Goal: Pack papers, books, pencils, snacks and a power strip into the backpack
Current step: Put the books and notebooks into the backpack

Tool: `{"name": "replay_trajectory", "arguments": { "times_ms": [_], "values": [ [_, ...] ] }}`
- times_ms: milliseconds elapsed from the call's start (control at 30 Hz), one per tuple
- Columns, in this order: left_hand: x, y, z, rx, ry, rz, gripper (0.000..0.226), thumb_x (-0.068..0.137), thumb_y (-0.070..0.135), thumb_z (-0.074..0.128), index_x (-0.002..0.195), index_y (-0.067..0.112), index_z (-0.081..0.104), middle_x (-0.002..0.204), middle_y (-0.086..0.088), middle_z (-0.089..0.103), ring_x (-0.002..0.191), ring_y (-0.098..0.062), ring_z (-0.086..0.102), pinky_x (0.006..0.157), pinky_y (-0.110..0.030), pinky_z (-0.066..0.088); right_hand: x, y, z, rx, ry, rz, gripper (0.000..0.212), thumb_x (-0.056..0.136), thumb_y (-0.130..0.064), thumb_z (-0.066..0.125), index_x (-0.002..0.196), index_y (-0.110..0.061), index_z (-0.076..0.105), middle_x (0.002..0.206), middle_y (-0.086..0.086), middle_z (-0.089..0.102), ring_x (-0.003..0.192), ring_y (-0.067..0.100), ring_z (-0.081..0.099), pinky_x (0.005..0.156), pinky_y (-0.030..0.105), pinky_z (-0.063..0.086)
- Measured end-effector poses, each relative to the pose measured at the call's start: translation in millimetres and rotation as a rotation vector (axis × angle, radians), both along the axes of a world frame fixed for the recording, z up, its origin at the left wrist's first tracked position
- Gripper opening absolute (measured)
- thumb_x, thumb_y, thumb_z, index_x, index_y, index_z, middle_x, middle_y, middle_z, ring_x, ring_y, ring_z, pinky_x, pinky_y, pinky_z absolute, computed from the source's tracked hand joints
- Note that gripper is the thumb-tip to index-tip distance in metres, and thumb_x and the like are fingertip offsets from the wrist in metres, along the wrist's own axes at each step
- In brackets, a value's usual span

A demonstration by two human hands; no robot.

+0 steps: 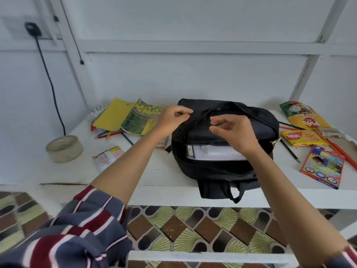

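Hovering over the open black backpack (224, 136) on the white table (135, 171), a person's left hand (172, 118) and right hand (233, 130) are curling loosely, gripping nothing, papers (218, 152) showing inside

Looks like a plain room in a home, set up as a makeshift study corner. White-painted walls (193, 78) with bare white framing beams (193, 48). A white shelf-like table (164, 171) against the wall, carrying school things: a yellow book (114, 115), a green book with flowers on its cover (141, 118), loose coloured pencils (110, 134), a crayon box (322, 167), snack packets (301, 138), a roll of tape (64, 148). A black plug in a wall socket (33, 29), its cable (52, 88) hanging down. Below, a patterned floor covering (193, 229) in brown, green and black, domestic in style.
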State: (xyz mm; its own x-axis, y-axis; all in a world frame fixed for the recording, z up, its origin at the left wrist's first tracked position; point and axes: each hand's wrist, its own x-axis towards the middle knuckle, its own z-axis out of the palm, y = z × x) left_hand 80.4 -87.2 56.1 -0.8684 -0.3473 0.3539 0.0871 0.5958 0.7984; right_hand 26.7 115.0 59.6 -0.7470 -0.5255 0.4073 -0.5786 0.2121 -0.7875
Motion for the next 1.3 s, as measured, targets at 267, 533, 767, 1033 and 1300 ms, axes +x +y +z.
{"name": "replay_trajectory", "arguments": {
  "times_ms": [267,533,767,1033,1300],
  "values": [
    [39.9,-109.4,-28.0,0.050,-0.015,0.385,0.033,0.089,0.009,0.059,0.121,0.012,0.062,0.113,-0.010,0.064,0.104,-0.019,0.059,0.086,-0.022,0.045,-6.3,-147.1,17.8,0.083,0.050,0.261,0.029,0.081,-0.003,0.068,0.109,-0.006,0.067,0.101,0.011,0.068,0.081,0.013,0.060,0.073,0.013,0.047],
    [42.0,-199.7,-54.7,0.020,-0.199,0.394,0.044,0.086,0.015,0.065,0.129,0.014,0.054,0.121,-0.014,0.057,0.111,-0.027,0.053,0.086,-0.028,0.040,-44.5,-291.2,-21.5,0.353,0.118,0.288,0.037,0.084,-0.002,0.062,0.119,-0.012,0.063,0.125,0.010,0.060,0.114,0.024,0.056,0.091,0.031,0.045],
    [16.2,-243.3,-71.6,-0.081,-0.319,0.324,0.060,0.085,0.019,0.067,0.139,0.017,0.040,0.128,-0.014,0.050,0.119,-0.027,0.047,0.095,-0.034,0.039,-84.3,-348.6,-43.7,0.455,0.195,0.250,0.047,0.083,0.003,0.055,0.126,-0.017,0.058,0.137,0.006,0.051,0.123,0.023,0.049,0.095,0.029,0.039],
    [-5.9,-264.0,-88.8,-0.127,-0.429,0.276,0.078,0.084,0.022,0.068,0.147,0.026,0.022,0.141,-0.011,0.043,0.126,-0.026,0.043,0.099,-0.040,0.042,-143.9,-395.2,-55.6,0.620,0.279,0.314,0.062,0.083,0.011,0.048,0.133,-0.026,0.051,0.149,0.012,0.030,0.134,0.028,0.035,0.102,0.033,0.033],
    [-8.7,-277.1,-78.9,-0.048,-0.443,0.225,0.082,0.079,0.018,0.073,0.144,0.033,0.026,0.123,-0.013,0.059,0.100,-0.024,0.061,0.088,-0.032,0.047,-173.4,-416.0,-61.2,0.598,0.149,0.483,0.069,0.082,0.015,0.040,0.140,-0.023,0.041,0.146,0.009,0.039,0.134,0.027,0.036,0.108,0.037,0.032]
  ]
}}
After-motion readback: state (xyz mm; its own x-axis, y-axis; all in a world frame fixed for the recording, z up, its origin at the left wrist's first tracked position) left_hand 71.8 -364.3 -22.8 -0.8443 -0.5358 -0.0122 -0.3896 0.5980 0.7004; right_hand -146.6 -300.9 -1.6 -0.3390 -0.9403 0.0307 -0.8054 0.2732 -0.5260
